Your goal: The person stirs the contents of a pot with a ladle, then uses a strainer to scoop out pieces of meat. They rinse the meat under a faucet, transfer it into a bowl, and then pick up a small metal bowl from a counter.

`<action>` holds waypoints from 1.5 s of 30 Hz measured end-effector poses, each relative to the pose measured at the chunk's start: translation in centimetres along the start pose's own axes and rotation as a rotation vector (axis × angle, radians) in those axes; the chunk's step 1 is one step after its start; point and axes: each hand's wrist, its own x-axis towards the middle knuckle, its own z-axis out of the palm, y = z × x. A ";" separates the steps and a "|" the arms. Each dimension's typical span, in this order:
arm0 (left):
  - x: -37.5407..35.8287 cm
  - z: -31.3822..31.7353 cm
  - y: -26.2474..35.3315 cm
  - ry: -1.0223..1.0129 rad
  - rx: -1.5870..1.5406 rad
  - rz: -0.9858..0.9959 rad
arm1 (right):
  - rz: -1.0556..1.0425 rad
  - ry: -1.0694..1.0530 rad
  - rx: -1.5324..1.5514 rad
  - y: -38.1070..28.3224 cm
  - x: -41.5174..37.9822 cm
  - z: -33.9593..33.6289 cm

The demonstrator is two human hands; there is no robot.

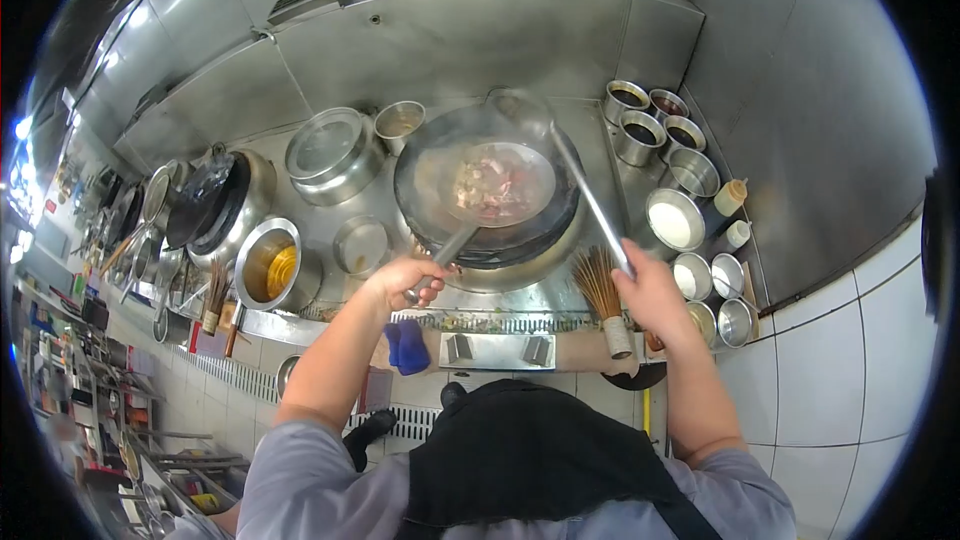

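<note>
My left hand point(408, 280) is closed round the handle of a round, shallow strainer point(463, 240). Pieces of reddish and pale meat point(492, 183) lie in it, over the large dark wok point(415, 218) on the stove. In my right hand point(652, 288) is the long metal handle of a ladle point(590, 195). The ladle's bowl is over the wok's far edge, apart from the meat and blurred by steam. A bamboo wok brush point(598, 285) lies just left of my right hand.
On the right stand metal pots of dark sauce point(640, 130), a white-filled bowl point(675, 220) and squeeze bottles point(731, 197). A lidded pot point(330, 155), a pot with yellow contents point(270, 265) and a second wok point(215, 202) are left. A blue cloth point(408, 348) lies on the front edge.
</note>
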 end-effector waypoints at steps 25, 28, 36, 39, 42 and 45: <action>-6.7 -0.5 -2.8 0.225 -0.069 0.245 | 0.111 -0.059 0.223 -0.1 6.9 2.4; -9.3 -1.5 -1.2 0.333 0.004 0.277 | 0.134 -0.107 0.147 2.0 9.1 4.6; -14.3 -4.7 -0.9 0.463 0.019 0.317 | 0.214 -0.289 0.335 3.2 10.7 11.5; -15.0 -6.2 -2.3 0.451 -0.053 0.337 | 0.381 -0.378 0.761 1.8 9.8 12.9; -15.1 -7.2 -4.0 0.467 -0.105 0.339 | 0.524 -0.404 1.058 0.2 9.0 12.9; -14.8 -8.5 -5.8 0.475 -0.148 0.314 | 0.529 -0.616 1.190 0.1 9.5 13.0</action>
